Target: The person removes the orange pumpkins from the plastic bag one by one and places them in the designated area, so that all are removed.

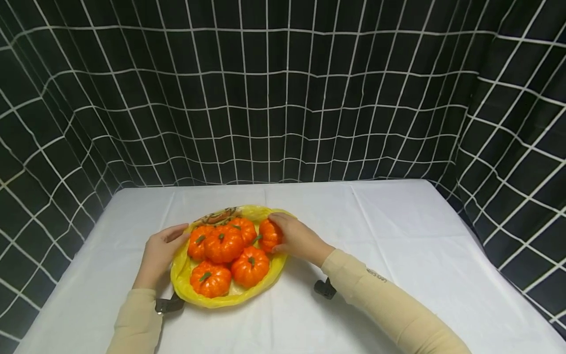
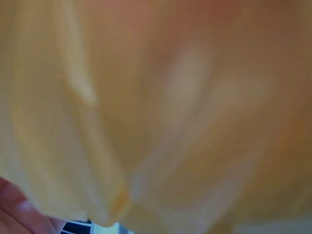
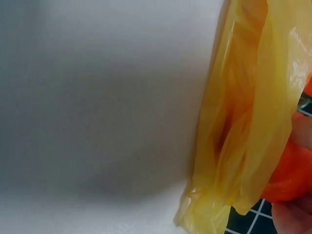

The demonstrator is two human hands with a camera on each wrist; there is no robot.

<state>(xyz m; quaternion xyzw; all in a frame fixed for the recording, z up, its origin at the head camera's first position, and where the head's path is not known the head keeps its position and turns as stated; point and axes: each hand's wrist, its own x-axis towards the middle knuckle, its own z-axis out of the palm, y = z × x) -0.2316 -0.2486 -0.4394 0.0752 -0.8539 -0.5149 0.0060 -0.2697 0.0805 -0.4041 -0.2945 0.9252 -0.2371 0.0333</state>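
Observation:
A yellow plastic bag (image 1: 265, 287) lies wide open on the table, with several small orange pumpkins (image 1: 250, 267) with green stems inside. At its left rim my left hand (image 1: 160, 251) holds the edge between thumb and fingers. My right hand (image 1: 302, 238) reaches over the right rim and grips the rightmost pumpkin (image 1: 268, 235). In the right wrist view, fingertips press against that pumpkin (image 3: 287, 175) beside the bag's wall (image 3: 270, 97). Blurred yellow plastic (image 2: 146, 122) fills the left wrist view, with part of the left hand (image 2: 22, 209) at the lower left corner.
A white cloth covers the table (image 1: 376, 221). Black curtain (image 1: 283, 98) with a white grid surrounds its back and sides. Dark wrist-worn devices (image 1: 325, 289) sit under both beige sleeves (image 1: 380, 300).

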